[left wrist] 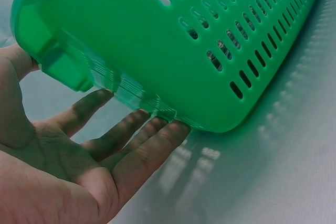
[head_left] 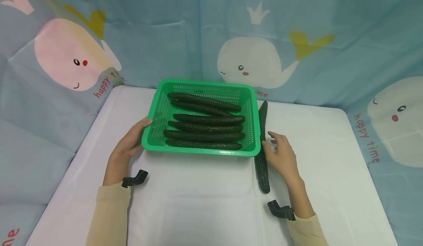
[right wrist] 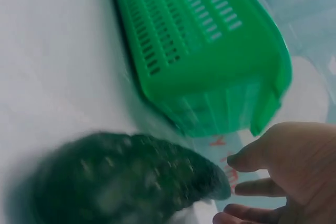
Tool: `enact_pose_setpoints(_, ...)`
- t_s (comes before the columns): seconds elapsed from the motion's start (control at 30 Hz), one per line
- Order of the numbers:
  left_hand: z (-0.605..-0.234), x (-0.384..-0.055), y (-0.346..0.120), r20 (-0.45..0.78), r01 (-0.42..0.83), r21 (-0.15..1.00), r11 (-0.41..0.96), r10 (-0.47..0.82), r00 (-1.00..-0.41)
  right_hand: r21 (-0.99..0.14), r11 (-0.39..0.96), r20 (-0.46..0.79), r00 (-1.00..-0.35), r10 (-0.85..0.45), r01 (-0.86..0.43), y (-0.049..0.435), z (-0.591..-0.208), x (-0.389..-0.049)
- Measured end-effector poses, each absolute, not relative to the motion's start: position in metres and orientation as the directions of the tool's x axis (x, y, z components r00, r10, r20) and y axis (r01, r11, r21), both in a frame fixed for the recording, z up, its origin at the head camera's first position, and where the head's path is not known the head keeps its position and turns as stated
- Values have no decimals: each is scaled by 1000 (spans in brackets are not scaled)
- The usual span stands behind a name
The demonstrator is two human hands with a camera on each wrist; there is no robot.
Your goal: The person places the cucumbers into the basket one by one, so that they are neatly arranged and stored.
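Note:
A green plastic basket [head_left: 201,151] with slotted walls stands on the white table. Several dark green cucumbers [head_left: 205,136] lie crosswise inside it. My left hand [head_left: 132,137] holds the basket's left end, thumb at the rim and fingertips against the outer wall, as the left wrist view shows. One more cucumber [head_left: 262,169] lies lengthwise on the table just right of the basket; it fills the lower part of the right wrist view. Close beside this cucumber is my right hand [head_left: 281,156], fingers apart and loosely bent, with nothing gripped.
White cloth [head_left: 198,209] covers the table. Behind it and along both sides hangs a blue curtain [head_left: 185,47] with whale prints, close to the basket's far edge. Black camera mounts [head_left: 135,179] sit on both wrists.

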State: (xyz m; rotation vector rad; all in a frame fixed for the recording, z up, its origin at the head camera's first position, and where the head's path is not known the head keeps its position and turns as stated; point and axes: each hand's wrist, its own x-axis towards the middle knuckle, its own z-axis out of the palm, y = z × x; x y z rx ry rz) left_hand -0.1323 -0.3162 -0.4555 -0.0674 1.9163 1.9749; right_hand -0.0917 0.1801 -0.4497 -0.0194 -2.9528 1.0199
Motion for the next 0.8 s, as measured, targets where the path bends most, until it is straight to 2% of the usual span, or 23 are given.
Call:
enact_pose_setpoints(0.33, -456, -135, -316, -297, -307, 952, -3, 251, -921, -542, 836, -48, -996, 71, 85, 162, -456, -90)
enact_pose_setpoints(0.53, -455, -133, -318, -304, -314, 949, 0, 244, -921, -503, 859, -57, -996, 73, 91, 157, -463, -91)
enact_pose_setpoints(0.8, -456, -133, -319, -290, -302, 953, -9, 259, -921, -499, 860, -103, -993, 65, 108, 164, -457, -93)
